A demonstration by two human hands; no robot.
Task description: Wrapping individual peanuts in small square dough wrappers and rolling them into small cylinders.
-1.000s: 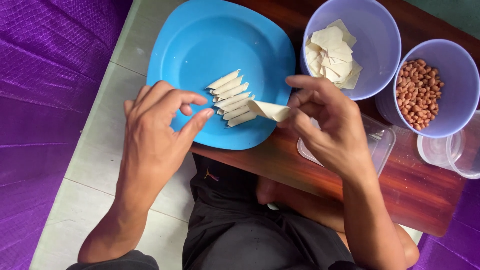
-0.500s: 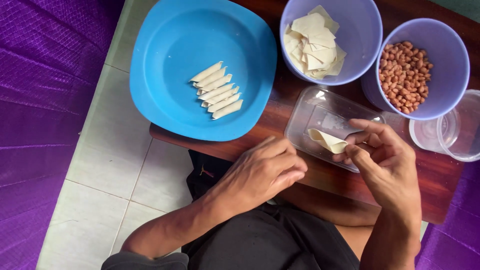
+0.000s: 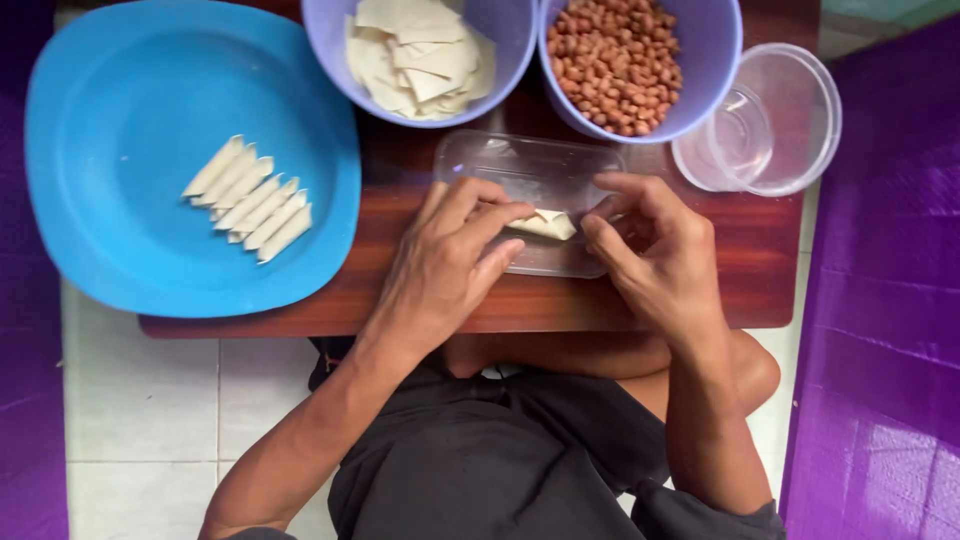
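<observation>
1. Left hand (image 3: 450, 265) and right hand (image 3: 650, 255) pinch a folded dough wrapper (image 3: 543, 224) over the clear rectangular container (image 3: 530, 165).
2. Risk: uneven finger pressure may tear or unroll the wrapper.

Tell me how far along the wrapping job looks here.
Done: six rolled wraps lie in a row on the blue plate. In hand: the left hand and right hand pinch a folded wrapper over a clear tray. Left: a bowl of flat wrappers and a bowl of peanuts.
</observation>
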